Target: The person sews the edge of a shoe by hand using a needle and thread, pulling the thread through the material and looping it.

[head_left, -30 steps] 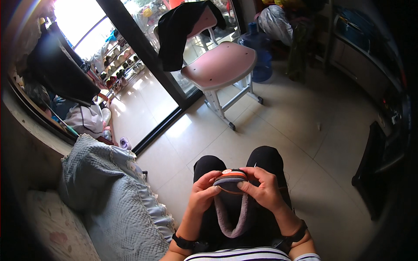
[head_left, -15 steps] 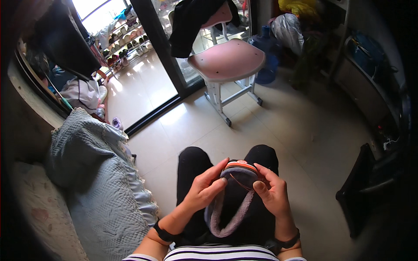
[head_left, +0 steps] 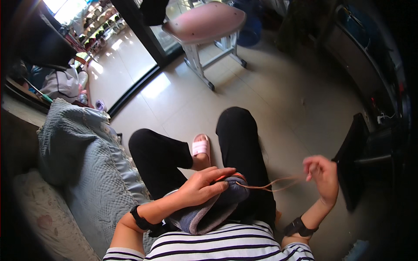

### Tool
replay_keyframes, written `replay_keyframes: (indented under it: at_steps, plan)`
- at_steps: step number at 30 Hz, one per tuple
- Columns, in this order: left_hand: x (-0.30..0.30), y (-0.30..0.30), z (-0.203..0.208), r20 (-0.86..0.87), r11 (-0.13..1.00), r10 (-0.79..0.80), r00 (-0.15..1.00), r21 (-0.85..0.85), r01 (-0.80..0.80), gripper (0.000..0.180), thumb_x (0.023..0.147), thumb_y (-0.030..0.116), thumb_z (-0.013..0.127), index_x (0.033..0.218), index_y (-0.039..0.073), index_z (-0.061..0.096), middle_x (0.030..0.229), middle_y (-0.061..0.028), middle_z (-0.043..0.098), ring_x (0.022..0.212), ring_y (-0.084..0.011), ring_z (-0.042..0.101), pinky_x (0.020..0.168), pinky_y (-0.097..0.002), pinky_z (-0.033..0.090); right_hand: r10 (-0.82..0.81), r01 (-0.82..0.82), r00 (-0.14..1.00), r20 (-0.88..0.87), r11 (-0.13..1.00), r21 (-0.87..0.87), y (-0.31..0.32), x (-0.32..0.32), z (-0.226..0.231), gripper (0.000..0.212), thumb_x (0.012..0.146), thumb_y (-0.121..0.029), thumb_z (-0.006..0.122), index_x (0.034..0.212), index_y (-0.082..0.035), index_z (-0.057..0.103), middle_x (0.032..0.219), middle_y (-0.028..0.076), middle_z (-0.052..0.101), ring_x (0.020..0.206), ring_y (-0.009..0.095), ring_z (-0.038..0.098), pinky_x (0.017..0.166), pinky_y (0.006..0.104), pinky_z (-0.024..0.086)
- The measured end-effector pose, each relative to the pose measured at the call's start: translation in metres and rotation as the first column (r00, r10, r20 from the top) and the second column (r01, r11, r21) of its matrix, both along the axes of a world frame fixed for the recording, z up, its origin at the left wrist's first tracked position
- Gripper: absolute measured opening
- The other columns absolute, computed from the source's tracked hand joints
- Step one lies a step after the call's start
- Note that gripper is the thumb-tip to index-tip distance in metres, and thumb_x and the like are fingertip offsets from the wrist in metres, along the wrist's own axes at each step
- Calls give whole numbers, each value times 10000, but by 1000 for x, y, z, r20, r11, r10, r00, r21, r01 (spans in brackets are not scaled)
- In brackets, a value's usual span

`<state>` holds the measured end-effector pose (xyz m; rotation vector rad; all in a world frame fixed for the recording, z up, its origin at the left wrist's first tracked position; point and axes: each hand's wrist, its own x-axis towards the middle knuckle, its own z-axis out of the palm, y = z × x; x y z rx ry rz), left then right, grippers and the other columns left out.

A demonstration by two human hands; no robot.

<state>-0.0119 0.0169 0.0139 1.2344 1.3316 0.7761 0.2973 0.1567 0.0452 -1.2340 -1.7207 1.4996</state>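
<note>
I sit with a grey and purple knitted piece (head_left: 208,212) on my lap; it has an orange edge at its top. My left hand (head_left: 204,187) lies over that top edge and holds the piece down. A thin orange yarn strand (head_left: 273,184) runs from the edge out to the right. My right hand (head_left: 323,176) pinches the strand's far end, held out to the right above the floor, with the strand drawn nearly taut. Both wrists wear dark bands.
A grey quilted bed cover (head_left: 82,161) lies at my left. A pink slipper (head_left: 200,147) shows between my knees on the tiled floor. A pink-topped table (head_left: 204,24) stands ahead by a glass door. A dark object (head_left: 350,161) stands at the right.
My right hand left the knitted piece and moved out to the right, drawing the orange strand with it. My left hand stayed on the piece. The view tilted further down.
</note>
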Motion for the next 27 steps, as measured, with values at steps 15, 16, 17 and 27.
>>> replay_keyframes:
  at_steps: [15, 16, 17, 27]
  plan:
    - [14, 3, -11, -64, 993, -48, 997, 104, 54, 344, 840, 109, 630, 1163, -7, 599, 984, -151, 638, 891, -243, 629, 797, -324, 489, 279, -278, 959, 42, 906, 320, -56, -94, -52, 227, 764, -93, 739, 951, -8, 643, 850, 125, 629, 723, 277, 628, 653, 342, 514]
    - [14, 4, -14, -57, 994, -51, 997, 94, 57, 344, 840, 109, 630, 1163, -7, 599, 984, -151, 638, 891, -243, 629, 797, -324, 489, 285, -276, 958, 33, 884, 376, -56, -94, -53, 230, 761, -90, 740, 952, -7, 643, 844, 125, 630, 715, 274, 627, 644, 342, 510]
    - [13, 5, -18, -55, 988, -62, 997, 139, 69, 365, 830, 133, 619, 1173, 9, 591, 979, -154, 640, 849, -263, 638, 752, -329, 502, 283, -277, 958, 37, 889, 365, -57, -92, -54, 230, 761, -90, 740, 952, -7, 643, 844, 125, 630, 715, 274, 627, 644, 342, 510]
    - [16, 9, -16, -156, 998, -2, 988, 60, 11, 430, 767, 180, 628, 1164, 26, 569, 957, -164, 646, 790, -304, 649, 701, -348, 522, 149, -275, 952, 267, 800, 534, -78, -97, -44, 236, 693, -2, 741, 904, -15, 635, 815, 100, 596, 713, 268, 568, 623, 346, 474]
